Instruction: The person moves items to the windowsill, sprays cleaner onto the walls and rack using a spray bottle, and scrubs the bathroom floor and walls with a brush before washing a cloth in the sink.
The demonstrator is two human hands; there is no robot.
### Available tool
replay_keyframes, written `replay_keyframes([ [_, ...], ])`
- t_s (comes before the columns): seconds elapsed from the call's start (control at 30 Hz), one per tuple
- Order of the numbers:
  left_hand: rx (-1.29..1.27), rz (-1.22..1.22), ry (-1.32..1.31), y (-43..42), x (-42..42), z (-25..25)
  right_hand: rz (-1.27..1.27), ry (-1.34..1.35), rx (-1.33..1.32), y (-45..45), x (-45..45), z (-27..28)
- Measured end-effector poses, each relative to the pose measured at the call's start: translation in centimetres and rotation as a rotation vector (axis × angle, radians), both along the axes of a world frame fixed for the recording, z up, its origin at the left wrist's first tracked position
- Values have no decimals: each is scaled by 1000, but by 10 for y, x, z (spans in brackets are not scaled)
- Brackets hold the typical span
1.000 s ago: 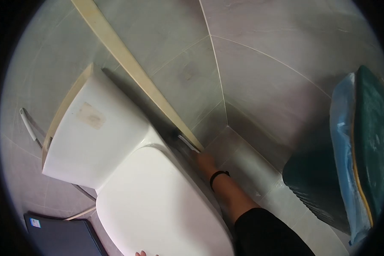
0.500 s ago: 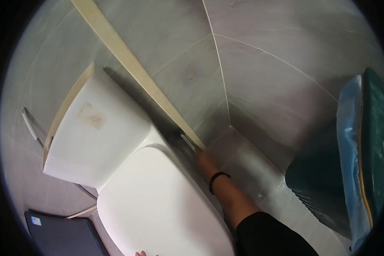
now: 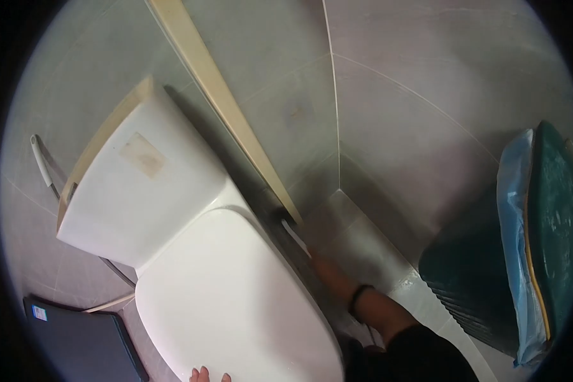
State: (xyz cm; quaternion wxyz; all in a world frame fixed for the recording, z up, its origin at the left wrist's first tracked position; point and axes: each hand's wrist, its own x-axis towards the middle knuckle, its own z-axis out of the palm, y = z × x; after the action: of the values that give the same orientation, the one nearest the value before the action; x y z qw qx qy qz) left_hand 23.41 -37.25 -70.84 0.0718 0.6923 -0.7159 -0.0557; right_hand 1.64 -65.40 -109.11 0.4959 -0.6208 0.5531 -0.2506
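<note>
My right hand point(image 3: 323, 266), with a dark band on the wrist, is closed around a slim light handle point(image 3: 295, 238) on the floor side of the white toilet. It looks like a brush; its far end is dark and blurred, beside the foot of the beige pipe cover point(image 3: 235, 124). The fingertips of my left hand point(image 3: 205, 374) show at the bottom edge, lying apart on the closed toilet lid point(image 3: 235, 299); the rest of that hand is out of frame.
Behind the lid rises the toilet tank point(image 3: 143, 184). A green bin point(image 3: 471, 274) with a blue liner point(image 3: 516, 210) stands at the right. Lower left is a dark flat-topped object point(image 3: 76, 337); a spray nozzle point(image 3: 41, 162) hangs on the left wall. Tiled walls meet in the corner.
My right hand has drawn back, down and right, from the corner with the handle still in it. More of my left fingers show on the lid. The view has shifted slightly.
</note>
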Motion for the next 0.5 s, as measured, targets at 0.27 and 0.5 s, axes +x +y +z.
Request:
replay_keyframes([
  [0.27, 33, 24, -6, -4, 1, 6, -16, 142, 33, -107, 59, 88],
  [0.5, -30, -18, -3, -6, 3, -4, 217, 445, 152, 98, -76, 4],
])
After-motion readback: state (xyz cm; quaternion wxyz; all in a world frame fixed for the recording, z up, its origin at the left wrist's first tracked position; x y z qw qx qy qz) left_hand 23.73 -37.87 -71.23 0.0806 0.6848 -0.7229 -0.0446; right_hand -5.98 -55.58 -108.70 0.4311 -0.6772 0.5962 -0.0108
